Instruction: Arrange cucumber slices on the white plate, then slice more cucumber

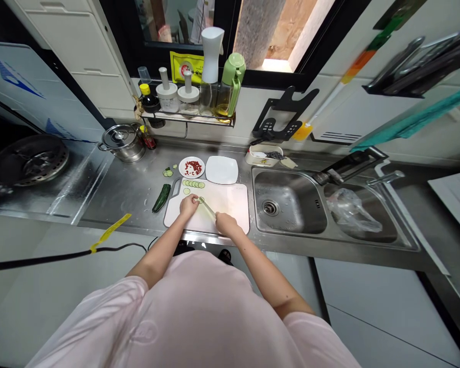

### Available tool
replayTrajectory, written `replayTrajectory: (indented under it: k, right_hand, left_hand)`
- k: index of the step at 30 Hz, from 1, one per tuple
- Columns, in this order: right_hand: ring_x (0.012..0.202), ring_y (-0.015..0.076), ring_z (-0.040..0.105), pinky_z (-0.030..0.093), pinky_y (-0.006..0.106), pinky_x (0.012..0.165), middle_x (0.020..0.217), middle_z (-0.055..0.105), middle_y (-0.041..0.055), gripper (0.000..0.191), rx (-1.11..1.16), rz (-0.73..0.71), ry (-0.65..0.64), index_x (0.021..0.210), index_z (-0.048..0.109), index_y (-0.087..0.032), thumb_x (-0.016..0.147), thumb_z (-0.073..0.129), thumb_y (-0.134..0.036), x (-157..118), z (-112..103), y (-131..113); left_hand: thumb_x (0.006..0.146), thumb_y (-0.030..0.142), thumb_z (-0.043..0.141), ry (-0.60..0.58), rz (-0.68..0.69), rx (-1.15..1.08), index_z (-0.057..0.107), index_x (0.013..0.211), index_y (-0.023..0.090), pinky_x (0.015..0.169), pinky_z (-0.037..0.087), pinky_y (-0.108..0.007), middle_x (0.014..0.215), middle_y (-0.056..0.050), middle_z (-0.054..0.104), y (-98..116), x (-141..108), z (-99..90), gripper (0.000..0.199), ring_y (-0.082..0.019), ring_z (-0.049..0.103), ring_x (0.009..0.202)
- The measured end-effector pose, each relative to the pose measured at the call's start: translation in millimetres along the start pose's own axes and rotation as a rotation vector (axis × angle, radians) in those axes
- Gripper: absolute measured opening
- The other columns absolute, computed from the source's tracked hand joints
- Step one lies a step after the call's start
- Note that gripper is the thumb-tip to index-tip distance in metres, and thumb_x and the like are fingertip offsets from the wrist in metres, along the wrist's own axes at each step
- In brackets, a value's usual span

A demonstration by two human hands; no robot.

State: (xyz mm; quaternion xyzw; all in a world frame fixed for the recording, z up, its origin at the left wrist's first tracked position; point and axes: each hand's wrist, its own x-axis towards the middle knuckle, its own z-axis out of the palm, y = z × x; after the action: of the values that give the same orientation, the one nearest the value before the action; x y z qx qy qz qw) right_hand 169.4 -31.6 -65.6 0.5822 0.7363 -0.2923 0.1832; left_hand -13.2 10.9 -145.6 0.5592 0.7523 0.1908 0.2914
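Observation:
My right hand point(226, 224) is closed round the handle of a knife point(208, 208), whose blade points up and left over the white cutting board point(233, 202). At the blade's tip is a small round cucumber slice point(201, 200), with the fingers of my left hand point(189, 206) pinched at its edge. A row of cucumber slices point(193, 184) lies along the board's upper left, with a single slice just below. Left of the board rests a dark green piece of cucumber point(161, 198). A few cucumber scraps point(168, 173) lie on the counter behind it.
Behind the board stand a plate point(181, 163) of chopped red pieces and a white square plate point(222, 169). A double sink point(291, 204) with a plastic bag point(352, 210) is on the right. A lidded pot point(123, 143) and a wok point(27, 158) stand left. Bottles fill the shelf point(187, 117).

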Motion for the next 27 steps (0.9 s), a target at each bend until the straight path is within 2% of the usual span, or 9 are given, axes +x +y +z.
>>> replayTrajectory:
  k: [12,27]
  right_hand:
    - [0.099,0.0237,0.063,0.047,0.030,0.075,0.109,0.064,0.0144,0.027,0.003,-0.001,-0.003,0.112,0.056,-0.017,0.088,0.043,-0.017,-1,-6,-1]
    - [0.095,0.0239,0.064,0.048,0.030,0.071,0.106,0.065,0.0147,0.026,-0.005,-0.001,-0.013,0.109,0.056,-0.016,0.085,0.044,-0.015,-11,7,11]
  left_hand:
    - [0.078,0.027,0.060,-0.009,-0.011,0.006,0.066,0.098,0.025,0.070,0.042,-0.024,0.079,-0.001,0.067,2,-1,-2.3,0.022,-0.016,0.061,0.079]
    - [0.077,0.027,0.061,0.006,0.005,0.015,0.066,0.098,0.025,0.070,0.042,-0.024,0.080,0.000,0.067,-1,1,1.1,0.022,-0.016,0.061,0.080]
